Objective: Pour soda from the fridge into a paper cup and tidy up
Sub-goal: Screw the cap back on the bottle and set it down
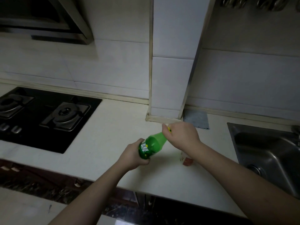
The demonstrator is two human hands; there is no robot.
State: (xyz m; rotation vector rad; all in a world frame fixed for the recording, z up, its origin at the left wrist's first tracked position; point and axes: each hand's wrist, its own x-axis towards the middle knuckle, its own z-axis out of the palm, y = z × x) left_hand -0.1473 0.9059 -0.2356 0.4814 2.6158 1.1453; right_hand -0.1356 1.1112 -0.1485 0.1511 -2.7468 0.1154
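Observation:
A green soda bottle (152,145) is held tilted above the white counter (105,143), its neck pointing up and to the right. My left hand (133,154) grips its lower body. My right hand (180,135) is curled round the cap end of the bottle, where a bit of yellow shows between the fingers. A paper cup (186,159) with a reddish base stands on the counter under my right forearm, mostly hidden by it.
A black gas hob (48,117) fills the counter's left side under a range hood (48,21). A steel sink (267,153) lies at the right. A grey cloth (196,119) rests by the tiled pillar (172,62).

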